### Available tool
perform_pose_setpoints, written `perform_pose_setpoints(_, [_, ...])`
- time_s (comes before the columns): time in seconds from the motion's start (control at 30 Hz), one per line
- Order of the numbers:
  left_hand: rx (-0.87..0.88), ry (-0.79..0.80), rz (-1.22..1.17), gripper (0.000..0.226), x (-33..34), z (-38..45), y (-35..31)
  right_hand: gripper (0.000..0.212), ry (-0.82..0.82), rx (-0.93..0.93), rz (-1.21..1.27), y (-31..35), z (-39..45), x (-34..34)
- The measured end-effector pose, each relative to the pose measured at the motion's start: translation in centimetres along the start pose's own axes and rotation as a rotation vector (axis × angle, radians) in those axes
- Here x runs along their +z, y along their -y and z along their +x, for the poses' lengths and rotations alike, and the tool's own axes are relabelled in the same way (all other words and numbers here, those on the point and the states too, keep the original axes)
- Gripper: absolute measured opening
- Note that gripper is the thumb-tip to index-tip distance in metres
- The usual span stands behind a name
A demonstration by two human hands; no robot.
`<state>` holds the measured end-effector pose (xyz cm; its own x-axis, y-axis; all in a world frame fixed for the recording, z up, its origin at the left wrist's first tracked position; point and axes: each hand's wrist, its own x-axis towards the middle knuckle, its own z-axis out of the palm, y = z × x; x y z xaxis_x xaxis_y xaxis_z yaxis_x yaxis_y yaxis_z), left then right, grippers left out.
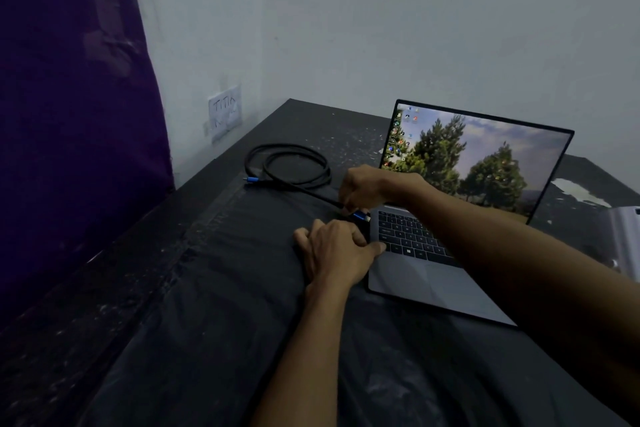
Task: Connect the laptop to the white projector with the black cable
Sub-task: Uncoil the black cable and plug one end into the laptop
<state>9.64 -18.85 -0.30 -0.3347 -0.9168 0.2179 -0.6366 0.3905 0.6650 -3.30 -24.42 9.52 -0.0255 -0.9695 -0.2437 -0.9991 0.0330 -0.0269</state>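
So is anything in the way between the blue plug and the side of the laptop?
Nothing visible blocks it. The right hand holds the blue plug of the black cable right at the laptop's left edge. The left hand rests just below, steadying that edge. The port itself can't be seen.

- There was one laptop (433, 263), open, with its screen lit.
- There was one black cable (287, 166), coiled in loops; two blue plugs were seen on it, one plug (251, 179) at the free end and one plug (361, 217) at the laptop's left edge.
- There were two hands: one left hand (337, 250) and one right hand (367, 189).
- There was one desk (207, 288) with a dark cover.
- There was one white projector (623, 243), seen only in part at the right edge.
- There was one purple curtain (69, 114).
- There was one wall socket (225, 113) with handwriting on it.
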Motion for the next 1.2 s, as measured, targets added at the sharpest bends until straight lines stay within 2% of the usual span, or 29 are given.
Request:
perform_pose_setpoints(0.17, [-0.007,-0.001,-0.001,0.044,-0.1,0.0,-0.1,0.017,0.022,0.021,0.088,-0.5,-0.2,0.4])
perform_pose_setpoints(0.47, [-0.01,0.013,-0.004,0.042,-0.1,0.0,-0.1,0.015,0.047,-0.069,-0.146,0.7,-0.3,0.0])
perform_pose_setpoints(0.53, [-0.013,0.014,-0.005,0.042,-0.1,-0.1,-0.1,0.01,0.045,-0.072,-0.152,0.5,-0.2,-0.1])
perform_pose_setpoints(0.63, [-0.015,0.014,0.001,0.042,-0.1,-0.1,-0.1,0.017,0.06,-0.086,-0.185,0.5,-0.1,-0.1])
perform_pose_setpoints(0.73, [-0.014,0.002,-0.002,0.042,-0.1,0.0,-0.1,0.007,0.062,-0.107,-0.233,0.5,0.2,0.0])
perform_pose_setpoints(0.8, [-0.017,0.0,0.003,0.042,-0.2,0.0,-0.1,0.011,0.054,-0.12,-0.25,0.4,0.1,-0.1])
perform_pose_setpoints(0.97, [-0.048,-0.008,0.016,0.042,-0.2,0.0,-0.3,0.023,-0.019,-0.102,-0.174,-0.4,-0.3,0.3])
perform_pose_setpoints(1.2, [-0.072,-0.028,0.038,0.044,0.0,-0.1,-0.4,0.015,-0.102,-0.06,-0.071,-1.3,-1.0,1.1])
